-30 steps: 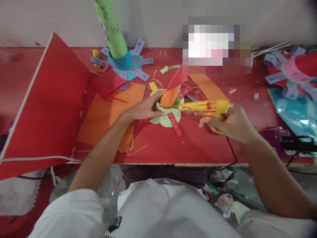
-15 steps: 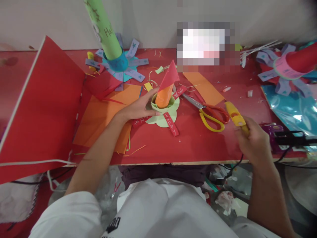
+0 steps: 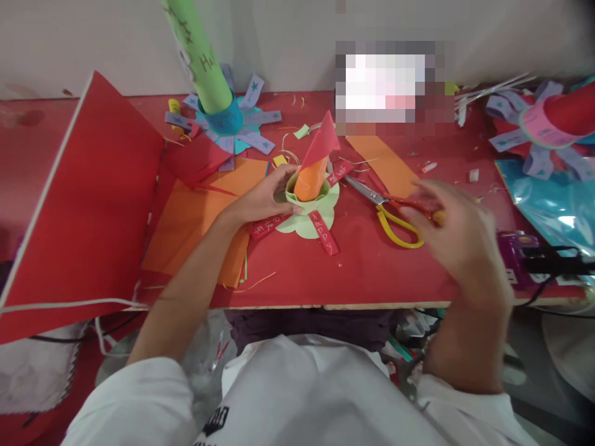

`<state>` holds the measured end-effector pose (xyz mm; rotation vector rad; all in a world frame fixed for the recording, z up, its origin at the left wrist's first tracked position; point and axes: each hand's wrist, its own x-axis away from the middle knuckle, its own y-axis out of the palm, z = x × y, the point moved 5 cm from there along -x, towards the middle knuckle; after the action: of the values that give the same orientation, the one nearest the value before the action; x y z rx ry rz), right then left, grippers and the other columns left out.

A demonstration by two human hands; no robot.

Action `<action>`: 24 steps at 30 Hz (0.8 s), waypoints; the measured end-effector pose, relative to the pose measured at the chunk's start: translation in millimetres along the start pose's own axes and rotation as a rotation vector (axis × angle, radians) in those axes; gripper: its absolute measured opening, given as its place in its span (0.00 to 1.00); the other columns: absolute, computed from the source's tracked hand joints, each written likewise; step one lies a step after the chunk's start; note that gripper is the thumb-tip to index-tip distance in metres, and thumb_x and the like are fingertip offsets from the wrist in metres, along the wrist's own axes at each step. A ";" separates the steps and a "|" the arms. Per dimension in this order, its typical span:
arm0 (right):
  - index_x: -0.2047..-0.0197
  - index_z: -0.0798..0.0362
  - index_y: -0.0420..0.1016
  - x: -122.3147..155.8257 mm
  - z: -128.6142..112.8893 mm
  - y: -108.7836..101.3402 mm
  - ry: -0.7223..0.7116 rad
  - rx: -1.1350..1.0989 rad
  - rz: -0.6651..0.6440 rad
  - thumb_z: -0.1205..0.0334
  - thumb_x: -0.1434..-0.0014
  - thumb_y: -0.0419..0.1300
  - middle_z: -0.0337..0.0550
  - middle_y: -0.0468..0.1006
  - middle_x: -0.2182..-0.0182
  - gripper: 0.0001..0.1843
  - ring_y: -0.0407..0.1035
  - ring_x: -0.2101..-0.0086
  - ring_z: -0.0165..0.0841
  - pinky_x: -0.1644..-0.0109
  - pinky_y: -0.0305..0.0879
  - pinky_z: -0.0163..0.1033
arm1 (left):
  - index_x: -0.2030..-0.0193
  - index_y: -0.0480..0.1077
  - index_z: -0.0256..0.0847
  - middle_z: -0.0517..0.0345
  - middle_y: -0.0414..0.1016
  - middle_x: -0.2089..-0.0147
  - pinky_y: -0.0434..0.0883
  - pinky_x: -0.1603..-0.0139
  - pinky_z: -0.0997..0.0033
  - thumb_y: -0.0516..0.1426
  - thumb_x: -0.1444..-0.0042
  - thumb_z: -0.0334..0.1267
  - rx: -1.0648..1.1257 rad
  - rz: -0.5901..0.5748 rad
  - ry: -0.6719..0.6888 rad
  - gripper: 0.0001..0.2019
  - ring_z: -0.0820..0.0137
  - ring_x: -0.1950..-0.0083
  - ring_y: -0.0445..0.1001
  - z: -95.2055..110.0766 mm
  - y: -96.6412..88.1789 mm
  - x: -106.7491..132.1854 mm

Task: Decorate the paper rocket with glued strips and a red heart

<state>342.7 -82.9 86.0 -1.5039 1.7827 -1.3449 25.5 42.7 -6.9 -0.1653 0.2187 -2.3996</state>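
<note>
In my head view, the right hand [image 3: 458,238] had swung left and farther over half a second, to the handles of the scissors [image 3: 382,198], leaving only the left hand [image 3: 263,199] steadying the ring [image 3: 307,207]. That one curled around the ring's left side, thumb near; the right's fingers were bent, but blur kept me from telling what they pinched. The ring stood upright mid-bench [image 3: 372,275], its orange roll [image 3: 310,179] leaning far and right. The scissors' long axis ran far-left to near-right, blades towards the ring.
</note>
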 end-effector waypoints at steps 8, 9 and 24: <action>0.22 0.27 0.52 -54.9 -92.4 84.1 -0.464 -0.165 -0.380 0.40 0.45 0.67 0.31 0.57 0.30 0.52 0.63 0.33 0.19 0.18 0.64 0.39 | 0.35 0.63 0.42 0.48 0.60 0.24 0.74 0.23 0.71 0.73 0.51 0.47 0.123 0.025 -0.075 0.39 0.70 0.26 0.70 10.1 0.1 1.4; 0.22 0.26 0.53 -57.1 -92.8 90.3 -0.469 -0.174 -0.370 0.40 0.45 0.67 0.30 0.59 0.32 0.51 0.65 0.37 0.16 0.20 0.65 0.34 | 0.35 0.63 0.41 0.47 0.61 0.25 0.73 0.23 0.71 0.73 0.51 0.47 0.105 0.031 -0.078 0.40 0.70 0.27 0.71 12.3 0.4 1.3; 0.50 0.62 0.79 -61.3 -83.2 117.3 -0.502 -0.288 -0.281 0.39 0.43 0.64 0.38 0.74 0.56 0.33 0.53 0.63 0.00 0.56 0.42 0.14 | 0.32 0.70 0.41 0.51 0.69 0.31 0.74 0.38 0.82 0.71 0.48 0.49 -0.014 0.070 -0.124 0.38 0.75 0.36 0.76 14.6 -5.3 1.3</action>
<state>236.4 -2.3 4.4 -2.0878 1.5195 -0.7357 23.7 44.1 8.5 -0.3070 0.1813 -2.3096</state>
